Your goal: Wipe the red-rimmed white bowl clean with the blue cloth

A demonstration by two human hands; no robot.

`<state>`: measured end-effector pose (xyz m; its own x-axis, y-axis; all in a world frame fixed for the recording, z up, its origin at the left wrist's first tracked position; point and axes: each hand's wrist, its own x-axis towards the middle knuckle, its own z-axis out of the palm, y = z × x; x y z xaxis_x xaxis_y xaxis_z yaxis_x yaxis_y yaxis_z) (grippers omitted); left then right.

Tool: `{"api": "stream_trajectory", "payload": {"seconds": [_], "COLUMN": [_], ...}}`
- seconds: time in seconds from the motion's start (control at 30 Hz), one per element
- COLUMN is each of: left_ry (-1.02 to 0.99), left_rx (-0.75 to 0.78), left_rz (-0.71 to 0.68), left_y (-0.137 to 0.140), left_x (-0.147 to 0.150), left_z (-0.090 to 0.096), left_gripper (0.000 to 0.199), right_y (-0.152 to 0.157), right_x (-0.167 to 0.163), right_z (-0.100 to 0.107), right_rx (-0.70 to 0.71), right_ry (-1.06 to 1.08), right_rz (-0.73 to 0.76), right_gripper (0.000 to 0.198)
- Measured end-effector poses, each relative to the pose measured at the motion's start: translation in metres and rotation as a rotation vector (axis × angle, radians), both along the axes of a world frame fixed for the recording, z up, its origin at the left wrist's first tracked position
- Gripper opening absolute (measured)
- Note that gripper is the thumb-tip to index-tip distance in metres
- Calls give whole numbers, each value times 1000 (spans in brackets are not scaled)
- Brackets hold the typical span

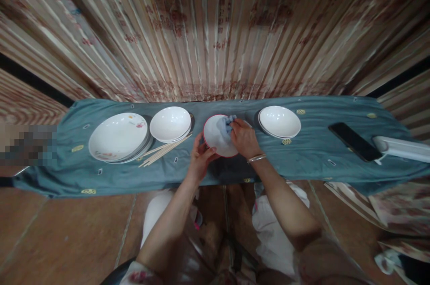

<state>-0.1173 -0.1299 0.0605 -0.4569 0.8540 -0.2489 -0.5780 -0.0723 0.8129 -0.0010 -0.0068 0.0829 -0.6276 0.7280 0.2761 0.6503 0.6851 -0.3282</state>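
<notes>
A white bowl with a red rim [214,135] is held over the middle of the cloth-covered table, tilted toward me. My left hand [201,157] grips its lower left edge, thumb on the rim. In my right hand [244,138], which wears a bracelet at the wrist, a bunched light-blue cloth [227,123] is pressed against the bowl's inside. Left of the bowl stand stacked white bowls [170,123], with several wooden chopsticks [163,153] lying in front. Another stack of white bowls [280,121] stands to the right.
A stack of large floral plates [117,137] sits at the table's left. On the right lie a black phone [354,141] and a white device [403,148]. The green tablecloth [312,159] hangs over the near edge. A pleated curtain [215,29] rises behind the table.
</notes>
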Motion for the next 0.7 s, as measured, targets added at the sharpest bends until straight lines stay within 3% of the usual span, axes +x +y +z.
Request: {"api": "stream_trajectory", "payload": {"seconds": [0.17,0.37,0.7], "left_ry": [-26,-55,-117], "left_rx": [6,13,25], "left_rz": [-16,-45,-51], "left_y": [-1,-2,-5], "left_x": [1,0,-6], "left_z": [-2,1,-5], "left_gripper": [72,70,61], "right_y": [6,3,-17], "right_x": [-9,-17,-17], "right_z": [-11,-17,-3], "right_rx": [-61,-169,-389], "right_ry": [193,286,329], "right_rz": [73,320,623], "right_gripper": [43,48,41]}}
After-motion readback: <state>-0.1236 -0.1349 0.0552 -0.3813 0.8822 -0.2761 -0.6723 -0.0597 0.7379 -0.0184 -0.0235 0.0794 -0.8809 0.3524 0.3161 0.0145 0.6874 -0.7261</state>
